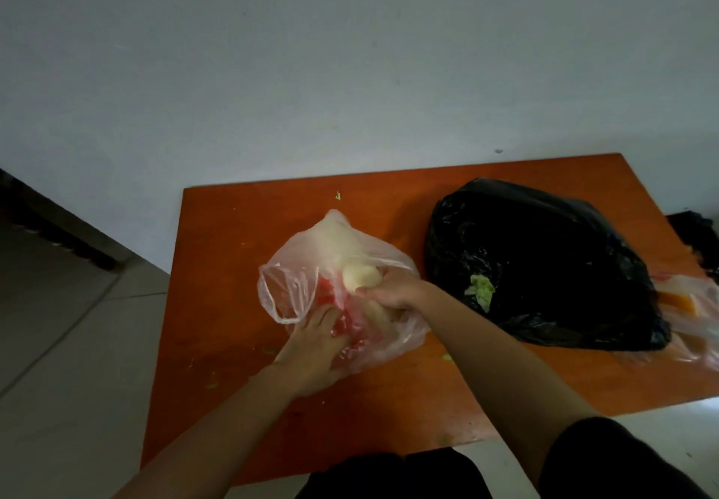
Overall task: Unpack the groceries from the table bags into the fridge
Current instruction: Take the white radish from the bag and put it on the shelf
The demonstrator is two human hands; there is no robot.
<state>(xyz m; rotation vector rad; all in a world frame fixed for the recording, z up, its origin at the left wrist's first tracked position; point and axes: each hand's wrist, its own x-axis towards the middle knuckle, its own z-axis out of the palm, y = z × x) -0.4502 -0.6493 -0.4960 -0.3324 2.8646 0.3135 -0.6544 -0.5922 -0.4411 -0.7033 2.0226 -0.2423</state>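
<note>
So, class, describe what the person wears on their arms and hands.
Both forearms are bare. A black short sleeve covers the right upper arm; no left sleeve shows. Neither the left hand nor the right hand shows gloves, rings or a watch.

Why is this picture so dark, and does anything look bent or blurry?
Head view: dim, flat light without hard shadows; the black bag is a nearly featureless mass; the wide lens skews the table; the clear bag shows faint sheen; the pale vegetable in the right hand looks soft.
</note>
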